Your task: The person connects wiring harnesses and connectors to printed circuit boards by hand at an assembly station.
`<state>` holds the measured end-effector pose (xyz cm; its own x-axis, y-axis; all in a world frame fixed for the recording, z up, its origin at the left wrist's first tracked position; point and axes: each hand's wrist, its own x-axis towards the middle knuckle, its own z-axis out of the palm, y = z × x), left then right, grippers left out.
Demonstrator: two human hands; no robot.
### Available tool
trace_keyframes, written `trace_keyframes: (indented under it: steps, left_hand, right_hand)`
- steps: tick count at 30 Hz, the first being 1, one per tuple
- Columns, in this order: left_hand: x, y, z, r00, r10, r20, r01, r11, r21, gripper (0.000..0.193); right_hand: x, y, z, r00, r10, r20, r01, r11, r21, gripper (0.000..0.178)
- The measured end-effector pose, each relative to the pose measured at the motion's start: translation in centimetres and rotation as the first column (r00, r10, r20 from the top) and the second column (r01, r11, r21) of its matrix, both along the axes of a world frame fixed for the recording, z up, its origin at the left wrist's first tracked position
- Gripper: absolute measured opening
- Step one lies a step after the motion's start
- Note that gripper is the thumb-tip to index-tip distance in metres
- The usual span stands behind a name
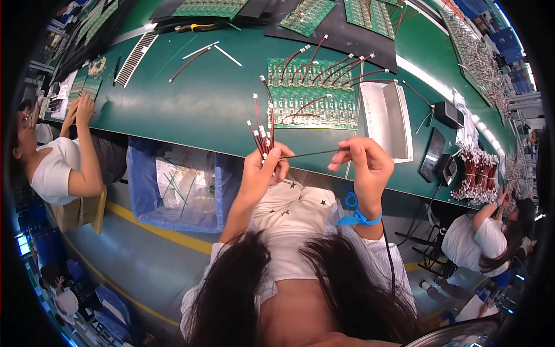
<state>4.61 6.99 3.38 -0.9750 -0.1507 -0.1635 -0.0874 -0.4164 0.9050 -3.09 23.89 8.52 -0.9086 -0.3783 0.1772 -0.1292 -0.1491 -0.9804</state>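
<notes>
My left hand point(258, 176) is closed around a bundle of short red-and-black wire leads point(263, 137) with white connectors, held upright at the table's front edge. From that hand a thin dark cord point(309, 154) runs almost level to my right hand point(368, 168). The right thumb and fingers pinch the cord's other end. A blue strap point(361, 220) circles my right wrist. Just beyond my hands lies a green circuit board panel point(315, 120) with several leads standing up from it. To its right sits a grey metal tray point(399, 121).
On the green table point(191, 98) are loose leads point(191, 63), a striped strip point(136, 58) and yellow-handled pliers point(196, 27). Bundled wires point(477, 176) and a dark device point(432, 153) stand right. A blue-lined bin point(141, 191) is below left. Co-workers sit at both sides.
</notes>
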Motion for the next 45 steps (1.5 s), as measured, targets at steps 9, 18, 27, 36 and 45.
trace_keyframes:
  steps: [9, 18, 27, 36, 45]
  left_hand:
    - [-1.2, 0.4, 0.7, 0.941, 0.297, -0.163, -0.197, 0.872, 0.449, 0.027]
    - [-1.4, -0.1, 1.6, 0.971, 0.237, -0.026, -0.234, 0.927, -0.292, 0.025]
    - [-1.6, -0.8, 1.0, 0.967, 0.239, -0.084, -0.232, 0.969, 0.086, 0.027]
    - [-2.6, 1.5, 2.5, 0.987, 0.121, -0.106, -0.119, 0.993, 0.023, 0.034]
    - [-2.6, 1.0, 1.8, 0.990, 0.134, -0.031, -0.136, 0.989, -0.056, 0.030]
  right_hand:
    - [0.9, 1.6, -4.3, 0.914, 0.277, 0.297, -0.305, 0.951, 0.051, 0.010]
    - [-0.8, 4.2, -2.8, 0.868, 0.381, 0.318, -0.411, 0.911, 0.029, 0.008]
    - [-1.5, 4.5, -4.0, 0.825, 0.378, 0.420, -0.307, 0.924, -0.228, 0.008]
    - [-0.1, 1.9, -4.0, 0.682, 0.515, 0.519, -0.475, 0.852, -0.220, 0.009]
    - [0.4, 0.8, -4.4, 0.810, 0.486, 0.328, -0.553, 0.819, 0.153, 0.007]
